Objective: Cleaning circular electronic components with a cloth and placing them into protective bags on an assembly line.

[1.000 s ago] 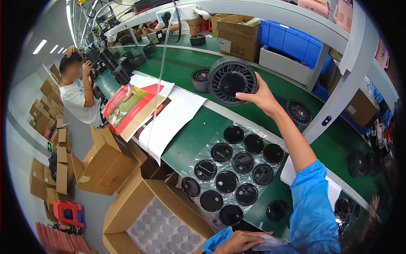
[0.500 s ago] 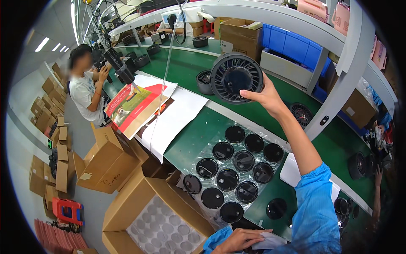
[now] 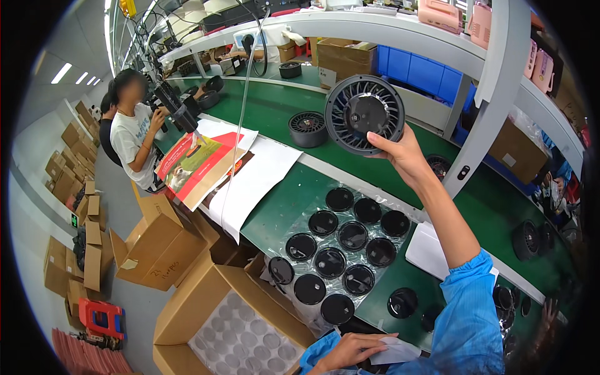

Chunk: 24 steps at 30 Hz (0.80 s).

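Landmark: film (image 3: 325, 241), clear, laid on green desk (image 3: 275, 212), bearing twelve black discs (image 3: 330, 262).
Left of film: poster (image 3: 203, 165), overlapping white paper (image 3: 259, 181). Lower left: open carton (image 3: 187, 297). Beyond film: second wheel (image 3: 309, 134), lying flat. Right of film: grey post (image 3: 503, 87), near the right forearm in view; loose disc (image 3: 402, 303), just off film's near right edge.
Right hand (image 3: 400, 153): raised beyond film, forearm slanting up from lower right; grip pinching wheel (image 3: 365, 112) at its rim, thumb on front, other fingers mostly hidden. Left hand (image 3: 353, 350): low, near side of film; grip pressed together on white sheet (image 3: 395, 352).
Wheel: aloft beyond film, vaned face toward wearer; round, axle pointing roughly cameraward.
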Each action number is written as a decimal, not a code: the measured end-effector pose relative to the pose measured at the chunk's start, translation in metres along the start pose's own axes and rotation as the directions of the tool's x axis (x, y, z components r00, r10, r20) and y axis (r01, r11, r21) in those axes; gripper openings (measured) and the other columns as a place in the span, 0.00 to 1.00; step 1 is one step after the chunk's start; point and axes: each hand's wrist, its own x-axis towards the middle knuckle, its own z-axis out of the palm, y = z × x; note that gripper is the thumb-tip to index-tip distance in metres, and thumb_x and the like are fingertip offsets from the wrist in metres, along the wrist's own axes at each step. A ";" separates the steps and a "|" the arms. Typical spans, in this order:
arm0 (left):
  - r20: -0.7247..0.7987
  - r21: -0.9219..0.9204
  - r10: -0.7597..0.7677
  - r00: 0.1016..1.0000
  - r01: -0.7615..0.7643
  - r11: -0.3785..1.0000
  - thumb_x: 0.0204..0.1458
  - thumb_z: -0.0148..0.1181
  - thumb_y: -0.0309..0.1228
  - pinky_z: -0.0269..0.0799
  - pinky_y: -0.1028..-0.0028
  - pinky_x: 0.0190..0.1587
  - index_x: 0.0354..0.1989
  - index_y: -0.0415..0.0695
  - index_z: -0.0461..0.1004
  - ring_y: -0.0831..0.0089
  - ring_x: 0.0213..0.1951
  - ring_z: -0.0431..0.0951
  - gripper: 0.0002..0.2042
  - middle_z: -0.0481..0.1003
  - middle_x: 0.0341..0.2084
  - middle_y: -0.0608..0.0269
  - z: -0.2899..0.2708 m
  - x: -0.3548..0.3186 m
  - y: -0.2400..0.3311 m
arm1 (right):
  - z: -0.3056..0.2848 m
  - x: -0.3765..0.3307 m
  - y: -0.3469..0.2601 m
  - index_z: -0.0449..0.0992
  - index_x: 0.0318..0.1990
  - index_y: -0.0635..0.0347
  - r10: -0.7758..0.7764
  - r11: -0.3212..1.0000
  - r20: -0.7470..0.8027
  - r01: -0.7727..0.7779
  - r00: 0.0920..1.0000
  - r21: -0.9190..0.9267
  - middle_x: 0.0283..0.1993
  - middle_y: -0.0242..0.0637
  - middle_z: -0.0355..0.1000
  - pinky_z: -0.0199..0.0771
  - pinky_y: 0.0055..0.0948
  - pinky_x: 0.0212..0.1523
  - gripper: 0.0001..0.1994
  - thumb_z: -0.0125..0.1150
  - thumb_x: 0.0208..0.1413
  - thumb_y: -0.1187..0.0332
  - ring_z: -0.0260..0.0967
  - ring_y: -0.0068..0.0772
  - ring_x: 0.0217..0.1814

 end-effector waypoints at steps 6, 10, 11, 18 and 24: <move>0.021 0.019 -0.033 0.999 0.033 0.999 0.63 0.68 0.26 0.87 0.68 0.48 0.46 0.40 0.88 0.61 0.47 0.90 0.07 0.83 0.60 0.63 0.001 -0.001 -0.003 | 0.008 -0.027 -0.024 0.66 0.69 0.64 -0.075 0.997 -0.055 0.074 0.996 -0.015 0.62 0.45 0.76 0.90 0.39 0.52 0.36 0.81 0.58 0.68 0.81 0.37 0.59; 0.014 0.031 -0.029 0.999 0.029 0.999 0.63 0.68 0.26 0.87 0.68 0.50 0.45 0.40 0.88 0.61 0.48 0.90 0.07 0.83 0.60 0.62 0.004 -0.003 -0.005 | 0.010 -0.039 -0.035 0.67 0.69 0.65 -0.100 0.994 -0.076 0.097 0.992 -0.042 0.62 0.45 0.77 0.89 0.41 0.55 0.32 0.77 0.62 0.68 0.81 0.37 0.59; 0.009 0.030 -0.024 1.000 0.024 0.999 0.63 0.68 0.26 0.87 0.68 0.50 0.45 0.40 0.88 0.61 0.48 0.90 0.07 0.83 0.60 0.62 0.005 -0.003 -0.005 | 0.010 -0.042 -0.037 0.67 0.69 0.65 -0.103 0.994 -0.078 0.100 0.992 -0.046 0.62 0.45 0.78 0.89 0.42 0.55 0.32 0.77 0.62 0.67 0.81 0.37 0.59; -0.007 0.045 -0.017 1.000 0.017 0.999 0.63 0.67 0.26 0.86 0.69 0.50 0.45 0.40 0.88 0.61 0.49 0.90 0.07 0.84 0.60 0.62 0.004 -0.002 0.002 | 0.009 -0.061 -0.055 0.68 0.68 0.64 -0.101 0.995 -0.095 0.101 0.990 -0.011 0.62 0.44 0.78 0.89 0.42 0.55 0.30 0.76 0.63 0.67 0.80 0.36 0.60; -0.027 0.079 -0.012 1.000 0.014 0.997 0.63 0.68 0.27 0.85 0.71 0.43 0.44 0.39 0.88 0.62 0.43 0.91 0.07 0.84 0.59 0.62 0.004 -0.001 0.007 | 0.009 -0.083 -0.072 0.67 0.68 0.65 -0.167 0.986 -0.128 0.162 0.978 -0.042 0.62 0.45 0.77 0.89 0.43 0.56 0.31 0.77 0.62 0.68 0.80 0.37 0.61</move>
